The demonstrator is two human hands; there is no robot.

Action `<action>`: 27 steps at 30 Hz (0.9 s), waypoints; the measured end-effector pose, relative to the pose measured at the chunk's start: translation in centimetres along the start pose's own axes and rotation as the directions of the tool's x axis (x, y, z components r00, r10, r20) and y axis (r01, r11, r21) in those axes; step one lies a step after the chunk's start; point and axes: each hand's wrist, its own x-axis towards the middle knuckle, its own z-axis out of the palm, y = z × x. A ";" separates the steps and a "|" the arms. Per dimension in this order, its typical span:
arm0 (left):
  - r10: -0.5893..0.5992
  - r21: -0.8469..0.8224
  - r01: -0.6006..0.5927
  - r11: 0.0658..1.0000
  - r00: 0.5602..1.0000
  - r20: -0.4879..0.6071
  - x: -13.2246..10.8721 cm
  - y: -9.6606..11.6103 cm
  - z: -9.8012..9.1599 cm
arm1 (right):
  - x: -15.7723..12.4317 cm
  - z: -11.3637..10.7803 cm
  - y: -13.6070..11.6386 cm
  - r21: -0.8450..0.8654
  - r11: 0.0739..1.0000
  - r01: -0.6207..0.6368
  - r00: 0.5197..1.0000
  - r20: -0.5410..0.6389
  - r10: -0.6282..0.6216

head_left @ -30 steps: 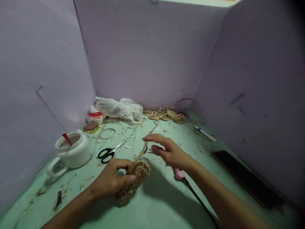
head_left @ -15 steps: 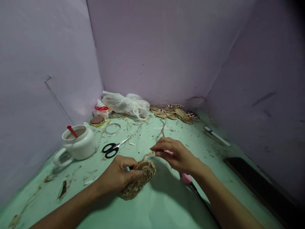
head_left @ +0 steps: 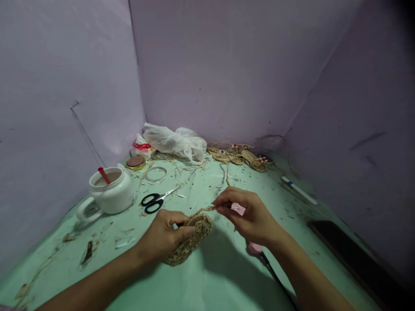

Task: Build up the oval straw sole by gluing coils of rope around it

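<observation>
Lowered since a second ago, my right hand (head_left: 216, 205) tightly pinches the braided cord (head_left: 203, 210) — likely for tension. My left hand (head_left: 165, 233) clamps the coiled oval (head_left: 192, 245), apparently steadying it, well forward of the tabletop's (head_left: 155, 289) back edge.

On a desk (head_left: 201, 287), front and centre, a woven oval (head_left: 196, 239) is in the left hand (head_left: 162, 235). A braided cord (head_left: 205, 210) runs from it to the right hand (head_left: 251, 216), with a corded tool (head_left: 255, 248) beneath. Left of the oval lie scissors (head_left: 157, 203), then a mug (head_left: 115, 196) with a stick (head_left: 104, 176) in it. Behind the scissors are a ring (head_left: 148, 177) and, further left, a round tin (head_left: 135, 162). At the back, a plastic bag (head_left: 177, 142) sits left of other woven pieces (head_left: 238, 158). Far right, a thin strip (head_left: 300, 191) lies behind a flat slab (head_left: 353, 259).
</observation>
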 end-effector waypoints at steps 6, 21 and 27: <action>0.012 0.008 -0.012 1.000 1.000 -0.006 -0.1 0.1 0.1 | -0.1 0.2 0.0 -0.022 0.999 -0.035 0.999 0.032 0.036; 0.079 0.064 -0.072 0.995 0.991 -0.109 0.0 0.1 0.2 | 0.0 -0.1 -0.4 -0.016 0.997 -0.073 0.996 0.040 0.074; 0.081 0.036 -0.077 0.996 0.986 -0.148 -0.1 -0.1 0.3 | -0.1 0.0 -0.3 0.000 0.998 -0.061 0.996 0.070 0.061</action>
